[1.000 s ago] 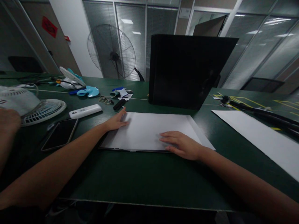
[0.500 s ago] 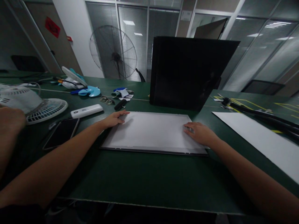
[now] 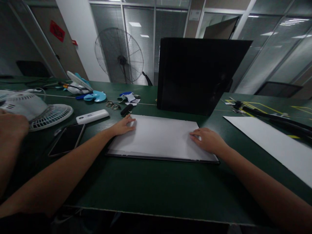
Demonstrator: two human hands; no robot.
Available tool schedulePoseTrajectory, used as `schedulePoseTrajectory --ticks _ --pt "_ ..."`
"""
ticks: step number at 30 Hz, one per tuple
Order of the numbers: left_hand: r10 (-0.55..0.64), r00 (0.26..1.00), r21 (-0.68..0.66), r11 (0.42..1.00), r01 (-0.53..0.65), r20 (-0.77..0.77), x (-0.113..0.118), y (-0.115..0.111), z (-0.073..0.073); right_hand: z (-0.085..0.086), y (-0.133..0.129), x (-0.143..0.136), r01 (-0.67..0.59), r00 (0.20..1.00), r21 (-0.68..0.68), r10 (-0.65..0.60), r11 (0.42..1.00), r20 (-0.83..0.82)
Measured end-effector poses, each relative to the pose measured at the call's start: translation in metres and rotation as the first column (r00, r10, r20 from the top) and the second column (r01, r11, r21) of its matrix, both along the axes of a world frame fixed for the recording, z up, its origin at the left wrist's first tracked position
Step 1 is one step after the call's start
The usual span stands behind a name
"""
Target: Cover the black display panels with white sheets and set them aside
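Observation:
A white rectangular sheet (image 3: 158,138) lies flat in a thin dark-edged panel (image 3: 168,159) on the green table before me. My left hand (image 3: 123,125) rests on the sheet's far left corner, thumb and fingers apart. On the right side my right hand (image 3: 207,139) lies over the edge, its fingers stretched onto the white surface. Both hands are open, and neither grips anything that I can see. Whether the sheet is loose or fixed in the panel I cannot tell.
Behind the panel stands a large black screen (image 3: 195,76). To the left are a phone (image 3: 67,139), a white power bank (image 3: 92,116), glasses (image 3: 113,105) and a white fan (image 3: 52,116), with another person's hand (image 3: 13,126) beside it. A long white board (image 3: 270,143) lies right.
My left hand has slid slightly inward and its fingers have shifted on the sheet. My right fingers have moved a little left. The whole view has shifted slightly.

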State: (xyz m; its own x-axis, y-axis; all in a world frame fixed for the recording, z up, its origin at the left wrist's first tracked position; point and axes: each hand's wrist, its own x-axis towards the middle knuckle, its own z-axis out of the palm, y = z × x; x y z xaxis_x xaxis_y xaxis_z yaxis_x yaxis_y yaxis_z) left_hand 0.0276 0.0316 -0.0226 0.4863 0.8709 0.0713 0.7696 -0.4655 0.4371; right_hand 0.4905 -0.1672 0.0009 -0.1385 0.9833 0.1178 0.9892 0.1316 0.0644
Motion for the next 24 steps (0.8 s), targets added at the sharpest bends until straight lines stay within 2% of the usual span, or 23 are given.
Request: schedulePoseTrajectory --ticks 4,8,10,12,15,17,19,24 --pt "-0.044 0.995 0.06 0.997 0.05 -0.09 0.003 -0.005 0.0 0.001 0.009 0.02 0.077 0.997 -0.005 -0.077 0.997 -0.032" --pt "-0.106 0.982 0.12 0.985 0.125 -0.157 0.005 -0.01 0.003 0.014 0.011 0.075 0.286 0.958 0.062 -0.284 0.956 -0.036" --pt "-0.11 0.975 0.137 0.981 0.137 -0.191 0.006 -0.013 0.006 0.017 0.004 0.111 0.428 0.904 0.127 -0.427 0.895 -0.039" --pt "-0.096 0.972 0.146 0.981 0.129 -0.212 0.007 -0.016 0.008 0.015 -0.004 0.145 0.573 0.818 0.165 -0.573 0.803 -0.053" --pt "-0.074 0.974 0.163 0.98 0.111 -0.214 0.01 -0.02 0.012 0.002 -0.013 0.182 0.756 0.654 0.104 -0.752 0.646 -0.08" --pt "-0.06 0.975 0.179 0.979 0.1 -0.216 0.011 -0.022 0.013 -0.006 -0.014 0.196 0.828 0.56 0.014 -0.824 0.561 -0.083" --pt "-0.042 0.974 0.192 0.978 0.086 -0.224 0.012 -0.023 0.014 -0.01 -0.011 0.203 0.85 0.52 -0.054 -0.852 0.523 -0.069" --pt "-0.049 0.981 0.206 0.974 0.088 -0.189 0.012 -0.021 0.012 -0.007 -0.002 0.195 0.837 0.542 -0.093 -0.84 0.539 0.022"
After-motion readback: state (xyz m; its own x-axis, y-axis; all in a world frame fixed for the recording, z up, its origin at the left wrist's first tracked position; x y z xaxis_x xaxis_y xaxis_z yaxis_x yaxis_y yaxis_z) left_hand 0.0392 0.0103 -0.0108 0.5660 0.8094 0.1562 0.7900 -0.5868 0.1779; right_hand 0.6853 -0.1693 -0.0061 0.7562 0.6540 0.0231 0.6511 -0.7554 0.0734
